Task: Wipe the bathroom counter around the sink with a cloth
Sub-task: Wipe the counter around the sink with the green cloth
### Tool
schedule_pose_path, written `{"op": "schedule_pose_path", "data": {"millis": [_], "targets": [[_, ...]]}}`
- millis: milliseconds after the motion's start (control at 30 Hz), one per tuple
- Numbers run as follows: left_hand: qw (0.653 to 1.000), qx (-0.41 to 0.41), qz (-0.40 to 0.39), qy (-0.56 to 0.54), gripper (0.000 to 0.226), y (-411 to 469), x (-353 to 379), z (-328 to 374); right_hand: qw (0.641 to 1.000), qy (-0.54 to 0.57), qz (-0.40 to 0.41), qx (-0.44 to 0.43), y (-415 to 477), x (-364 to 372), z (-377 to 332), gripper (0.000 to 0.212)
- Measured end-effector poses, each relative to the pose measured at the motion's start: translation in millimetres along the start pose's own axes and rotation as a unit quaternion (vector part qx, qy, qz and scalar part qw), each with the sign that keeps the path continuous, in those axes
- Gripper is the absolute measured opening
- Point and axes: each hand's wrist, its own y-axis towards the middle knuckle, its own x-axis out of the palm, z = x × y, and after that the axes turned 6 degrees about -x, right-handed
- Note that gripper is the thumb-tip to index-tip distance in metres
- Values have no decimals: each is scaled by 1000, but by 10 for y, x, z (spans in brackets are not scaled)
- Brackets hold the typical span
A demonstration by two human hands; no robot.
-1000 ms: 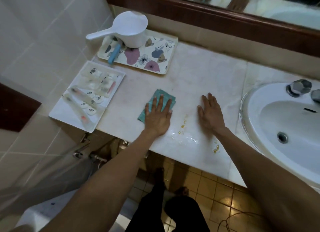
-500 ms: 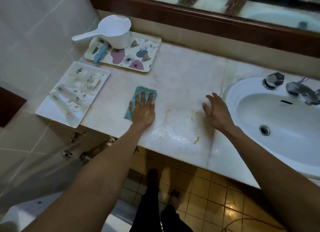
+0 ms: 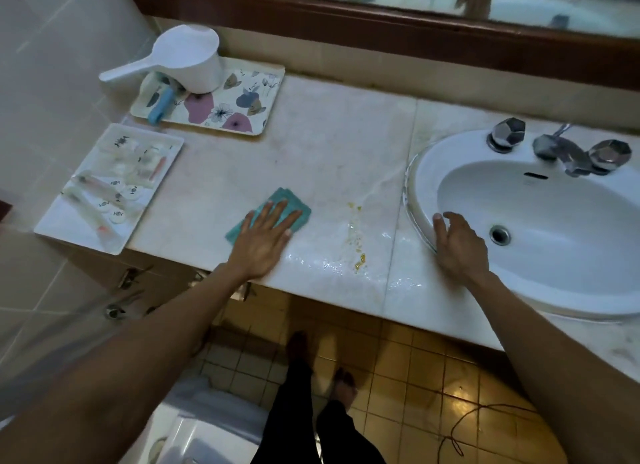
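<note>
A folded teal cloth (image 3: 290,202) lies on the pale marble counter (image 3: 329,151) near its front edge. My left hand (image 3: 264,242) presses flat on the cloth with fingers spread. To its right the counter shows a wet patch and yellow crumbs (image 3: 356,236). My right hand (image 3: 457,245) rests on the left rim of the white sink (image 3: 485,158), fingers loosely apart, holding nothing.
A floral tray (image 3: 242,106) carrying a white water scoop (image 3: 187,63) and a blue tube stands at the back left. A white tray (image 3: 69,221) of wrapped toiletries overhangs the counter's left end. Chrome taps (image 3: 561,151) sit behind the basin. A wood-framed mirror runs along the back.
My right hand has moved right, from the counter top onto the sink's left rim. My left hand stays flat on the cloth. The camera view has swung toward the sink.
</note>
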Motion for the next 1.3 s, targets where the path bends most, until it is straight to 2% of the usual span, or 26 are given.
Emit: {"op": "schedule_pose_path", "data": {"millis": [100, 167, 267, 367, 467, 567, 633, 700, 767, 833, 900, 1000, 1133, 1200, 1300], "targets": [[991, -133, 17, -22, 53, 485, -50, 372, 999, -42, 11, -16, -26, 32, 48, 64], [986, -161, 8, -38, 53, 758, -26, 766, 999, -46, 12, -19, 5, 41, 78, 66], [995, -76, -20, -52, 52, 783, 98, 1344, 998, -57, -1, -28, 45, 34, 79, 64], [995, 45, -51, -71, 51, 300, 272, 1517, 998, -63, 11, -28, 47, 18, 55, 59], [985, 151, -70, -41, 50, -290, 335, 1215, 998, -64, 12, -23, 38, 19, 65, 58], [982, 174, -70, 5, 52, -351, 204, 654, 998, -50, 8, -22, 46, 6, 54, 59], [993, 109, -49, 25, 58, -87, 73, 373, 999, -49, 4, -20, 43, -5, 59, 60], [1000, 7, -19, 13, 61, 249, -23, 313, 999, -47, 1, -23, 40, 1, 70, 61], [996, -85, 2, -2, 58, 508, -2, 516, 999, -49, 0, -22, 48, 0, 68, 60], [990, -139, 16, -20, 55, 602, 94, 845, 998, -54, 3, -19, 56, 8, 59, 60], [993, -112, 24, -21, 56, 465, 248, 1165, 998, -54, 6, -16, 57, 17, 47, 60], [999, 20, -16, -22, 54, -97, 419, 1423, 999, -40, 6, -9, 47, 13, 56, 63], [984, 168, -63, 9, 50, -628, 340, 964, 1000, -26, -1, 2, 17, 10, 74, 66], [984, 170, -53, 30, 50, -574, 227, 562, 1000, -17, -6, 3, -6, -7, 79, 65], [995, 89, -29, 39, 52, -228, 53, 135, 1000, -14, -13, 2, -36, -25, 119, 64]]}}
